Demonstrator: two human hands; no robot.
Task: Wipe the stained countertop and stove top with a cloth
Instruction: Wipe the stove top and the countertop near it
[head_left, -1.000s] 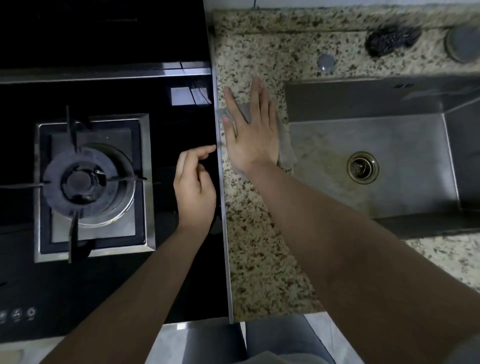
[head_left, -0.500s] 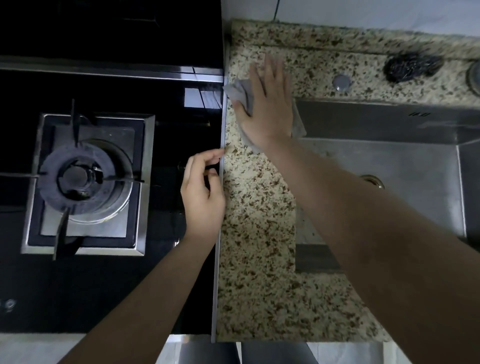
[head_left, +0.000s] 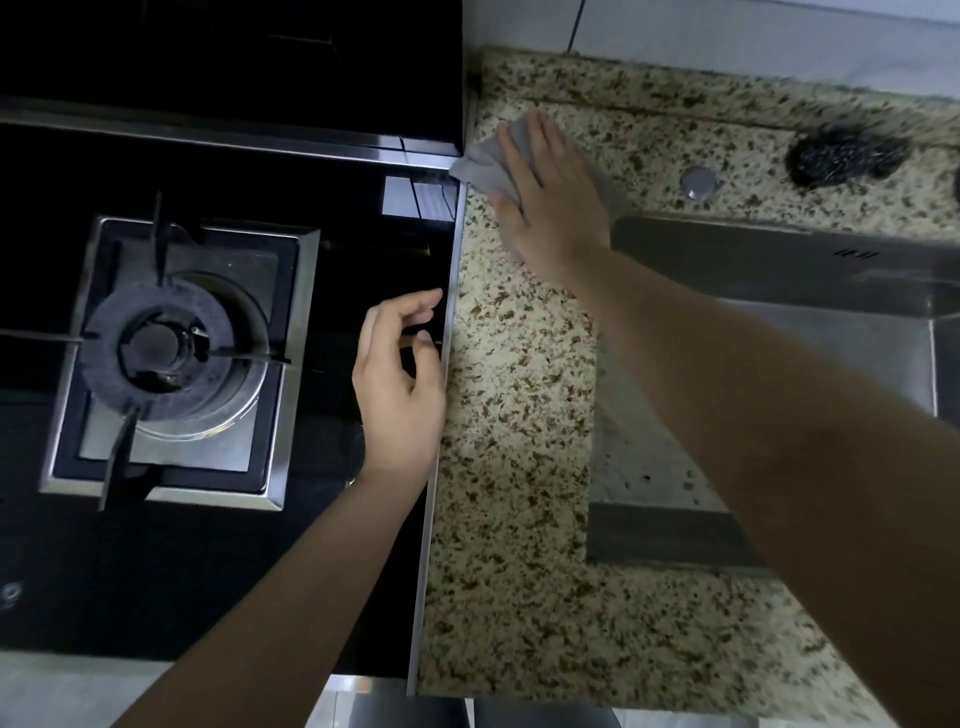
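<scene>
Wiping step: the person would do well to keep the palm flat and stroke toward the sink, judging by the layout.
Left hand (head_left: 397, 387): loosely curled, holding nothing, over the stove top (head_left: 358, 291).
Cloth (head_left: 485, 166): on the granite countertop (head_left: 514, 395), far corner.
Right hand (head_left: 550, 202): fingers straight, pressing the cloth.

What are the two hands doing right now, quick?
Left hand: open, fingers loosely curled, holding nothing, over the stove top.
Right hand: open, fingers straight, pressing the cloth flat on the countertop.
</scene>
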